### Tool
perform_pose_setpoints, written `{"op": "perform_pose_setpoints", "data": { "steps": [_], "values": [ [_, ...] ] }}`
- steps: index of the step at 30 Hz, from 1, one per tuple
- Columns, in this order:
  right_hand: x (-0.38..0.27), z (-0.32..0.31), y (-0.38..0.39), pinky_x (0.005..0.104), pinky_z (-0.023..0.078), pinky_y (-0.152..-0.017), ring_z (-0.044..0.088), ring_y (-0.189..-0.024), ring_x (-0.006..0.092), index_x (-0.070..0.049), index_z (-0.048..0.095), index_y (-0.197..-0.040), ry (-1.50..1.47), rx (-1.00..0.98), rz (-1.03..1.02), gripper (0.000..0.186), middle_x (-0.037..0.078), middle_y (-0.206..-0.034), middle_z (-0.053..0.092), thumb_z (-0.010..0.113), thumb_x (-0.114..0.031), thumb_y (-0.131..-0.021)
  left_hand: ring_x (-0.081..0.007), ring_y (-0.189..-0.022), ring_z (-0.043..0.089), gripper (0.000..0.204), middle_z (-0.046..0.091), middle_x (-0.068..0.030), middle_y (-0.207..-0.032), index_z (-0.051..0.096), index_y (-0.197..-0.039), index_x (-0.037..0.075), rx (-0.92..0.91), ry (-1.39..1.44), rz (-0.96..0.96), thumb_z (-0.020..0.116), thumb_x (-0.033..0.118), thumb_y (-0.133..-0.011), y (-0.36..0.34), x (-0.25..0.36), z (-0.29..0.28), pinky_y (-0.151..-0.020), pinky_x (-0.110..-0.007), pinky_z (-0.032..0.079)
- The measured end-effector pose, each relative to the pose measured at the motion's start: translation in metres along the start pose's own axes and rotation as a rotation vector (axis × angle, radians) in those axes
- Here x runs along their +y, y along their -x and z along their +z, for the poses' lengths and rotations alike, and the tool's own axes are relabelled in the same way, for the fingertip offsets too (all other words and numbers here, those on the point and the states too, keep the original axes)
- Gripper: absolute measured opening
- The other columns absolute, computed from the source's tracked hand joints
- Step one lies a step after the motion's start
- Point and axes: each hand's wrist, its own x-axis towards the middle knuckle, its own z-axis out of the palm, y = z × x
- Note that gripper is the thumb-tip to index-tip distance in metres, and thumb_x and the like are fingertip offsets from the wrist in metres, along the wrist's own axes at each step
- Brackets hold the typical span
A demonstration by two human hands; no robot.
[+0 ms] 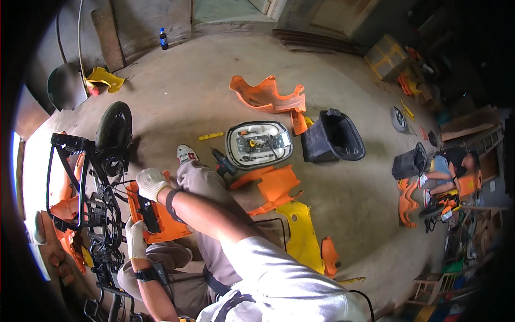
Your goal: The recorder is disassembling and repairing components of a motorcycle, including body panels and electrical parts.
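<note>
An orange plastic panel (170,232) with a black part (148,213) set in its middle is between my two gloved hands, in front of my knees. My left hand (136,240), in a white knit glove, grips its lower left edge. At its upper edge my right hand (152,183), gloved the same way, is closed on it; its fingertips are partly hidden. Just left of the panel stands a bare black vehicle frame (99,214) with a wheel (115,131) at its far end. Thin dark cables run between frame and panel.
A cordless drill (223,163) lies by a white tray of hardware (258,144). Around them are orange covers (274,185), a yellow panel (301,231) and a black bin (332,137). Another person (453,166) sits at far right beside orange parts. A bottle (163,39) stands by the wall.
</note>
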Motion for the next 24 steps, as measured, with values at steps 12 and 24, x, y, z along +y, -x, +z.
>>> {"op": "perform_pose_setpoints", "data": {
  "steps": [12, 24],
  "values": [
    [0.004, 0.009, 0.015, 0.0423, 0.059, -0.069, 0.073, -0.082, 0.0315, -0.005, 0.075, -0.089, 0.033, 0.005, 0.067, 0.018, 0.019, -0.089, 0.073, 0.063, -0.015, -0.082, -0.0106, -0.061, 0.047, 0.015, 0.052, 0.0005, -0.070, 0.058, -0.092, 0.003, -0.050, 0.017, 0.005, 0.049, 0.004, -0.080, -0.003, 0.004, 0.003, -0.057, -0.025, 0.038],
    [-0.032, -0.121, 0.104, 0.0316, 0.050, -0.044, 0.061, -0.052, 0.0171, -0.002, 0.055, -0.109, -1.353, -0.193, 0.020, 0.017, 0.009, -0.074, 0.063, 0.047, -0.016, -0.104, -0.0098, -0.059, 0.049, 0.017, 0.055, 0.0011, -0.073, 0.060, -0.094, 0.003, -0.105, 0.209, 0.061, 0.051, 0.003, -0.081, 0.003, 0.006, 0.013, -0.055, -0.025, 0.040]
  ]
}}
